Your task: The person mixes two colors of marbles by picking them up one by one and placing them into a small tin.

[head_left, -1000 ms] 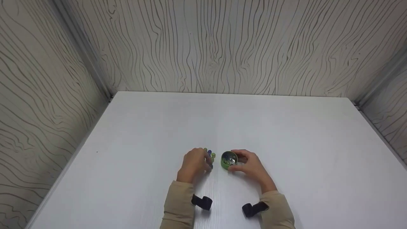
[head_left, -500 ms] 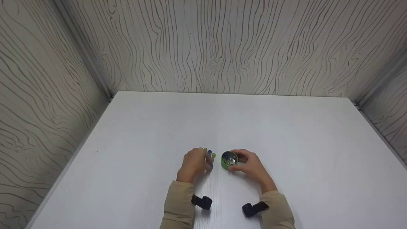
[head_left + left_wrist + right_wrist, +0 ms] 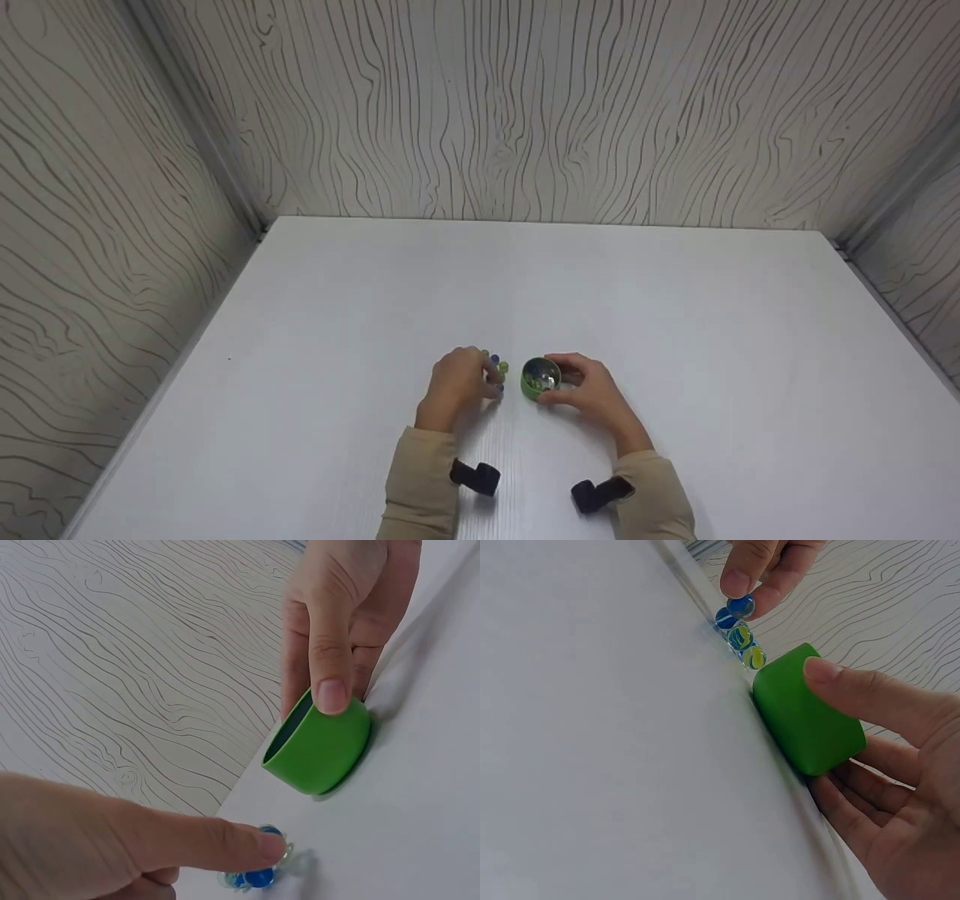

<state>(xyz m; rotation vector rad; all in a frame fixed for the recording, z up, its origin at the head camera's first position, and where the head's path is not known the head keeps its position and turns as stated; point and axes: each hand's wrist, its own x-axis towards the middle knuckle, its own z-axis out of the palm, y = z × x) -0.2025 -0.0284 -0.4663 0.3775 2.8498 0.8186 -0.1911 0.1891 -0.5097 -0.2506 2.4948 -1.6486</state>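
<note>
My left hand (image 3: 459, 379) pinches a blue glass marble (image 3: 741, 607) between thumb and index finger, just above the others. Several blue and yellow-green marbles (image 3: 740, 637) lie close together on the table beneath and beyond those fingers. In the left wrist view, the thumb partly covers the marbles (image 3: 259, 877). To the right stands a small round green cup (image 3: 322, 750), upright on the table. Its side is gripped by my right hand (image 3: 592, 384), with the thumb near the rim. Shiny glints show inside the cup in the head view, too small to tell apart.
A white table (image 3: 360, 300) spreads around both hands. Wood-grain patterned panels (image 3: 510, 112) rise at the back and sides. Black straps with small camera mounts (image 3: 486, 478) sit at both wrists over tan sleeves (image 3: 424, 480).
The left fingertips and the blue marble between them have risen slightly. The right hand and the green cup have stayed in place.
</note>
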